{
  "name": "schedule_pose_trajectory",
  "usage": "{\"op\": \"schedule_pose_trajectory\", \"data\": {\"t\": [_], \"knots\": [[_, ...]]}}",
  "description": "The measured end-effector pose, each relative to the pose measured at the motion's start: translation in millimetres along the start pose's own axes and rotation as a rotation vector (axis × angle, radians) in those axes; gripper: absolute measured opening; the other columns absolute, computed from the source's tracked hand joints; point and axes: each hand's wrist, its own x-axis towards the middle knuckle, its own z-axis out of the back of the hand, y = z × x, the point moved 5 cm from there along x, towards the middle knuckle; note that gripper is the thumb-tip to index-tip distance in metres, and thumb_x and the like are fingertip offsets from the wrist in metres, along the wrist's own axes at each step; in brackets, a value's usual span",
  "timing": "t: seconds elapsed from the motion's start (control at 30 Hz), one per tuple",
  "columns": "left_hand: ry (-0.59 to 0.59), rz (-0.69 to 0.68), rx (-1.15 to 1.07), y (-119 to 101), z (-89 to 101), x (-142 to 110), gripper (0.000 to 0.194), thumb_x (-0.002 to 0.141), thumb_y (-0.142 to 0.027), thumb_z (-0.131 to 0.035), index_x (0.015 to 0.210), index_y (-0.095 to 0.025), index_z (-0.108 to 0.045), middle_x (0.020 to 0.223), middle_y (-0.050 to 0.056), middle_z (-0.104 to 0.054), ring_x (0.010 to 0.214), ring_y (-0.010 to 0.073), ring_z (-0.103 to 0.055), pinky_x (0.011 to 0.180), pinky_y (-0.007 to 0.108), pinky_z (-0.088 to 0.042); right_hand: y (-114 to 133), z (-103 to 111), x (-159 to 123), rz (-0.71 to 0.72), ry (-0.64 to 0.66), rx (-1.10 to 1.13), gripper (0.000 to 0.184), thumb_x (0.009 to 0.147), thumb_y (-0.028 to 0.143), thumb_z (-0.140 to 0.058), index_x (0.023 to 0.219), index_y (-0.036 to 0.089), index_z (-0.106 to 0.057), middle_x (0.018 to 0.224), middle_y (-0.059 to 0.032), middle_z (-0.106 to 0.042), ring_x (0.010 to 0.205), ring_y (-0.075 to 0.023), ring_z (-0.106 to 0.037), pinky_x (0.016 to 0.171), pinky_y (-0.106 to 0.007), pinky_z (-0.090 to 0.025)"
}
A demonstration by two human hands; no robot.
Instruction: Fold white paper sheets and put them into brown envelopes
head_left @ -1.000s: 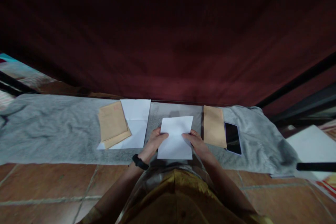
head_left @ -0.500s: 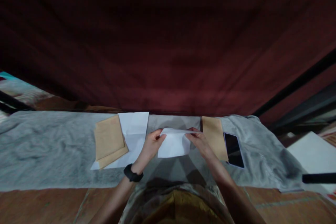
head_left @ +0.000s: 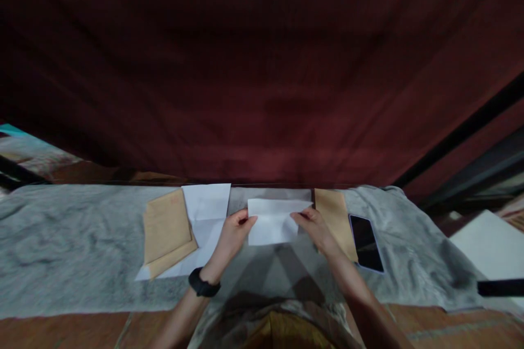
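Observation:
A white sheet of paper point(head_left: 272, 223) with a crease across it is held up in front of me, above the grey cloth. My left hand point(head_left: 236, 227) pinches its left edge between thumb and fingers, a black band round the wrist. On the other side my right hand point(head_left: 311, 223) grips the right edge, thumb on top and fingers behind. Beside my left hand lie brown envelopes point(head_left: 167, 226), partly covering another white paper point(head_left: 210, 204) on the cloth. A further brown envelope point(head_left: 333, 218) lies by my right hand, partly hidden under the wrist.
A dark-screened phone point(head_left: 365, 242) lies right of the single envelope. Grey cloth point(head_left: 82, 245) covers the narrow surface. A dark red curtain point(head_left: 270, 92) hangs behind it. At the far right are a white board point(head_left: 491, 242) and a black bar point(head_left: 501, 287).
The paper's upper part, which was folded toward edge-on, now faces me more openly, showing the crease. Both hands keep their hold. The whole view has shifted slightly.

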Motion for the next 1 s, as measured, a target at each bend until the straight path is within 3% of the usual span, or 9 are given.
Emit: {"op": "schedule_pose_trajectory", "data": {"t": [0.13, 0.23, 0.33, 0.5, 0.63, 0.73, 0.87, 1.0], "knots": [[-0.06, -0.325, 0.198, -26, 11.7, 0, 0.018, 0.088, -0.03, -0.062, 0.091, -0.026, -0.08, 0.107, 0.006, -0.077, 0.106, 0.0265, -0.066, 0.1, 0.04, -0.05, 22, 4, 1, 0.196, -0.022, -0.062, 0.013, 0.077, 0.034, -0.073, 0.086, 0.027, -0.08, 0.104, -0.0036, -0.077, 0.101, -0.0251, -0.068, 0.091, -0.036, -0.052], [-0.016, -0.447, 0.29, -12, 10.1, -8, 0.029, 0.092, -0.019, -0.053, 0.101, -0.028, -0.078, 0.12, 0.006, -0.075, 0.118, 0.0258, -0.063, 0.108, 0.045, -0.047, 7, 7, -7, 0.323, -0.021, -0.218, 0.014, 0.085, 0.031, -0.067, 0.092, 0.029, -0.08, 0.119, -0.0053, -0.074, 0.117, -0.0259, -0.064, 0.105, -0.042, -0.048], [0.066, -0.477, 0.337, 27, 2.3, -19, 0.041, 0.089, -0.007, -0.047, 0.113, -0.026, -0.075, 0.13, 0.007, -0.071, 0.125, 0.0247, -0.061, 0.112, 0.048, -0.047, -33, 7, -21, 0.398, 0.047, -0.465, 0.032, 0.09, 0.018, -0.055, 0.109, 0.03, -0.077, 0.131, -0.0061, -0.071, 0.127, -0.0252, -0.06, 0.112, -0.048, -0.045], [0.296, -0.393, 0.562, 85, -10.9, -39, 0.062, 0.08, 0.007, -0.041, 0.123, -0.024, -0.073, 0.143, 0.007, -0.064, 0.137, 0.0243, -0.055, 0.117, 0.05, -0.045, -96, 5, -54, 0.396, 0.268, -0.885, 0.062, 0.082, 0.001, -0.047, 0.135, 0.025, -0.067, 0.148, -0.0098, -0.06, 0.14, -0.0258, -0.051, 0.118, -0.052, -0.042], [0.424, -0.375, 0.683, 90, -7.4, -50, 0.074, 0.075, 0.01, -0.044, 0.136, -0.026, -0.066, 0.148, 0.005, -0.06, 0.142, 0.024, -0.051, 0.12, 0.05, -0.043, -101, 4, -76, 0.454, 0.378, -1.078, 0.074, 0.08, 0.002, -0.05, 0.151, 0.025, -0.052, 0.157, -0.0102, -0.05, 0.146, -0.0255, -0.044, 0.122, -0.052, -0.038], [0.413, -0.379, 0.68, 80, -9.4, -45, 0.065, 0.082, 0.007, -0.045, 0.131, -0.027, -0.069, 0.143, 0.004, -0.064, 0.138, 0.0227, -0.055, 0.121, 0.048, -0.042, -97, 2, -88, 0.471, 0.461, -1.129, 0.086, 0.074, 0.004, -0.058, 0.156, 0.024, -0.044, 0.162, -0.0107, -0.042, 0.15, -0.0271, -0.038, 0.124, -0.052, -0.033], [0.44, -0.445, 0.659, 67, -45.2, -31, 0.047, 0.099, -0.013, -0.044, 0.14, -0.029, -0.061, 0.154, 0.002, -0.055, 0.148, 0.0188, -0.042, 0.125, 0.045, -0.034, -96, -2, -97, 0.451, 0.535, -1.145, 0.092, 0.069, 0.01, -0.069, 0.156, 0.024, -0.044, 0.163, -0.0119, -0.04, 0.151, -0.0293, -0.036, 0.125, -0.053, -0.029], [0.512, -0.459, 0.785, 73, -91.2, -19, 0.047, 0.102, -0.034, -0.053, 0.149, -0.029, -0.052, 0.163, 0.005, -0.041, 0.155, 0.0239, -0.029, 0.128, 0.051, -0.02, -98, -3, -102, 0.452, 0.553, -1.147, 0.085, 0.075, 0.017, -0.07, 0.155, 0.022, -0.045, 0.16, -0.0141, -0.045, 0.15, -0.0287, -0.039, 0.126, -0.051, -0.027]]}}
